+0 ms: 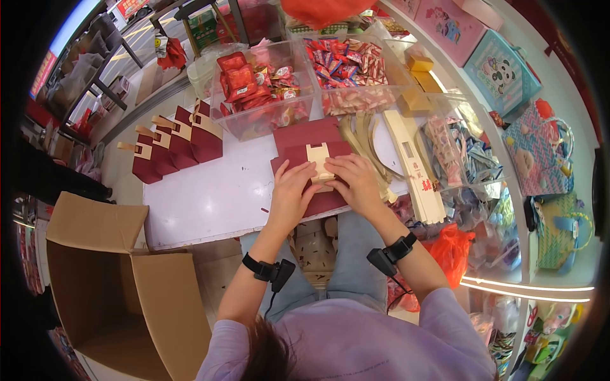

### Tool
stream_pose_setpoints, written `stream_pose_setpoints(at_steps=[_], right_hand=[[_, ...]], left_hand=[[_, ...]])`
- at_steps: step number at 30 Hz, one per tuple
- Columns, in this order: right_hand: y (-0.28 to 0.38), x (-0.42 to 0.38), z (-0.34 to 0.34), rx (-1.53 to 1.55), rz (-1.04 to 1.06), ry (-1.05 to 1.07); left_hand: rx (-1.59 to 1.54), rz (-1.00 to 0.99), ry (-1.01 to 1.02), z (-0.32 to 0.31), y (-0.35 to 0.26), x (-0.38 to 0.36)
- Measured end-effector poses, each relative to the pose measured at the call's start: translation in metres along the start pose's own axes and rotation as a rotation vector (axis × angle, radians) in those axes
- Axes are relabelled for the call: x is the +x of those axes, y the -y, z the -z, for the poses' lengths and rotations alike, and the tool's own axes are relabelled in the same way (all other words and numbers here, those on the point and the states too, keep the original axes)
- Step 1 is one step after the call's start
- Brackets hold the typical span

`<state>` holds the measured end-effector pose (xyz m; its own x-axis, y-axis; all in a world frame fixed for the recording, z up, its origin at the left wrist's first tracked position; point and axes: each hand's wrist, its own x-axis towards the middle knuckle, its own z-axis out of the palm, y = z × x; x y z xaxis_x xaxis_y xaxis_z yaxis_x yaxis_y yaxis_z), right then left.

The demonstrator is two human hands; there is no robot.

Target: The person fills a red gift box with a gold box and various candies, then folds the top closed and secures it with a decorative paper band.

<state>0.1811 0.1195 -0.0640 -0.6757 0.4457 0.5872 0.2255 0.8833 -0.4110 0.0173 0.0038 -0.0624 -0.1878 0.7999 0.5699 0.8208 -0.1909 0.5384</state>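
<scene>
Grasping cream band (317, 154) on maroon carton (294, 153) with both hands.
Pinching lower part of band between thumb and curled fingers of left hand (293, 186); pinching it likewise from opposite side with right hand (359, 181), nearly meeting at fingertips. Locating carton near front edge of white table (190, 209), directly before the body, just in front of maroon sheet (297, 131). Noting loose cream strips (413, 171) lying to the right, maroon bags (181, 147) standing in a row at the left, clear bins (262, 127) holding wrapped packets at the rear, and open cardboard box (164, 308) standing beside table.
</scene>
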Motion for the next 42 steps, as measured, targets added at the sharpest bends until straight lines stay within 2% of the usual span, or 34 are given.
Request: stream_pose_setpoints(at_steps=[5,13,27,42], right_hand=[[0.004,0.0,-0.002,-0.003,-0.052,0.012],[0.03,-0.006,-0.009,-0.002,0.035,-0.256],[0.03,-0.008,-0.012,-0.011,0.014,-0.215],[0.028,-0.013,-0.008,0.015,0.038,-0.21]], left_hand=[[0.005,0.019,-0.051,-0.008,0.005,0.002],[-0.005,0.055,-0.065,-0.008,0.001,0.002],[0.023,-0.046,-0.087,-0.005,-0.004,0.0],[0.004,-0.046,-0.047,0.0,-0.008,-0.003]])
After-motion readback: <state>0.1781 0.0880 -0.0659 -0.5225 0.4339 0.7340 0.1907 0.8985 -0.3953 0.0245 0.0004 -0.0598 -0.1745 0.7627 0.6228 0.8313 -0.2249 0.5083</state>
